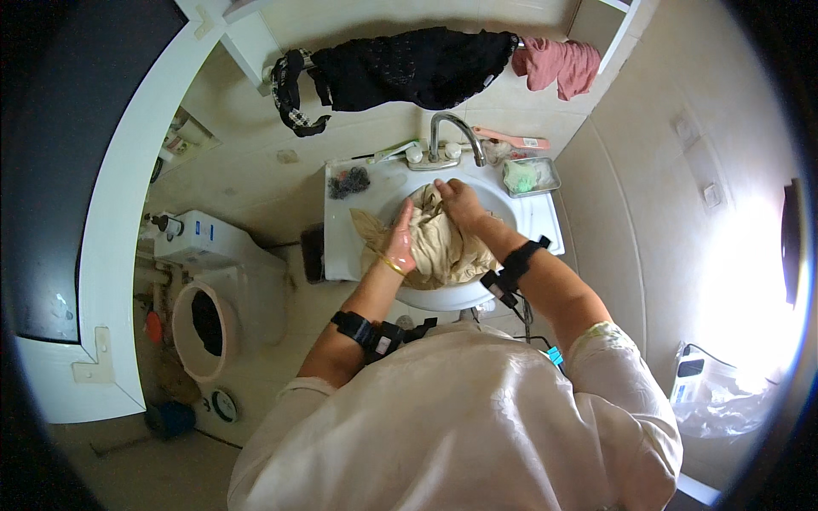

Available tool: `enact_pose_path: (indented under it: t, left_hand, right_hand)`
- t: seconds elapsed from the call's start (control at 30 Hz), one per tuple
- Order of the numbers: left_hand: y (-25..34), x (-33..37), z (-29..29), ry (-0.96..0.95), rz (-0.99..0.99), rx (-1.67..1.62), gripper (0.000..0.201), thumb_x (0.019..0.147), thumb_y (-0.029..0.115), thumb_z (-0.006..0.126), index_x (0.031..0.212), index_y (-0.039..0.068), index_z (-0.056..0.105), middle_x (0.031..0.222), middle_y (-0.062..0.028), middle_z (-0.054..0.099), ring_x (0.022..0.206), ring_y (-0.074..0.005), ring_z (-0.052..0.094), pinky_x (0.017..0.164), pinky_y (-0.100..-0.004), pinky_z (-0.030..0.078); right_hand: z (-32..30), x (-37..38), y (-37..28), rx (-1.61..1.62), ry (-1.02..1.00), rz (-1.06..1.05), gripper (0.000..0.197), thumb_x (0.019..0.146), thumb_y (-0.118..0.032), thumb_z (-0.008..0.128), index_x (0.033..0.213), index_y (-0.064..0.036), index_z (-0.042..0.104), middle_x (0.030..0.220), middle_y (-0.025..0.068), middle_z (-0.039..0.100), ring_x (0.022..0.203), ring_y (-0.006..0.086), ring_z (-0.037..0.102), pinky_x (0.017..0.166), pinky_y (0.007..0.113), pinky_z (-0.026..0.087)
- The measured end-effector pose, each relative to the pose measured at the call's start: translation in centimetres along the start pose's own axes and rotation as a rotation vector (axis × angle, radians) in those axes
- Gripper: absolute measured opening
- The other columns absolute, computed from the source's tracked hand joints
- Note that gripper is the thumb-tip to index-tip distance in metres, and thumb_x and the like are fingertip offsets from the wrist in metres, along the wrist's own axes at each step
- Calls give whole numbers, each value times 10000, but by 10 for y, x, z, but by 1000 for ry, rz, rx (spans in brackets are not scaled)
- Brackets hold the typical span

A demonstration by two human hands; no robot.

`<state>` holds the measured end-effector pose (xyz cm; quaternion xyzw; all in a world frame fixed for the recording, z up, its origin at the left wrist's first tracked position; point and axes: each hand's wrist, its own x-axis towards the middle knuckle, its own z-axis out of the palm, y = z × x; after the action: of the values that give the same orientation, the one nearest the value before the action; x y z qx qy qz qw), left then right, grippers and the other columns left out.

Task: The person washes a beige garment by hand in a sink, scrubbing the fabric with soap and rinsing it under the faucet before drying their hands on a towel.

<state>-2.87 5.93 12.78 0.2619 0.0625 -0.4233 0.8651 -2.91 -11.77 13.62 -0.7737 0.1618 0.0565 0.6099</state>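
A crumpled, wet-looking beige cloth (447, 251) fills much of the white washbasin (456, 296), and one corner hangs over the basin's left side. My right hand (461, 205) is closed on the upper part of this cloth, near the far rim. Against the left side of the bundle rests my left hand (400, 243), wet, its fingers stretched out. A gold bangle circles my left wrist. Behind the hands stands the chrome tap (460, 128), its spout turned to the right; no running water shows.
A dark scouring pad (349, 181) lies at the counter's left, and a soap dish (545, 176) with a green-white lump at its right. An orange-handled brush (511, 139) is behind. Black clothing (417, 68) and a pink cloth (558, 66) hang above. A toilet (247, 289) and pink basin (189, 341) are left.
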Motion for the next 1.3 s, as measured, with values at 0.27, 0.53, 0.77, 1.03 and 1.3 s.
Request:
enact_pose_path:
  t: [0.27,0.53,0.77,1.03,1.3]
  left_hand:
    - [29,-5,-42,139,200,426,98,758,115,602,812,36,584,844,-63,611,806,-171,585,744,-336,471]
    - [18,10,-59,831,837,1256,383,704,224,686,939,18,465,867,-72,486,771,-173,491,696,-302,426]
    - [-25,6,-71,448,739,1389,738,686,466,701,1129,-60,434,1012,-161,500,940,-260,506,810,-351,420]
    - [-25,10,-69,116,749,1425,405,787,190,652,1111,3,497,988,-59,543,936,-161,503,841,-294,404]
    - [6,-30,-9,267,334,732,299,705,31,576,1001,-13,567,958,-134,613,899,-223,585,818,-317,456]
  right_hand:
    - [-45,-29,24,259,-593,261,410,789,-227,613,1087,40,523,977,81,568,843,161,561,721,280,476]
    - [-30,-41,28,740,-545,242,54,729,-127,592,750,-117,542,733,-35,492,634,87,452,515,223,379]
    - [-12,-51,10,1019,-413,243,70,802,-58,566,822,-125,558,831,-14,592,774,130,553,702,260,452]
    - [-16,-54,-7,1095,-350,191,43,828,-57,546,850,-92,555,830,20,591,753,156,541,726,287,453]
    - [-53,-44,-6,821,-184,7,36,848,-126,543,879,-115,528,836,-8,550,779,128,526,749,273,443]
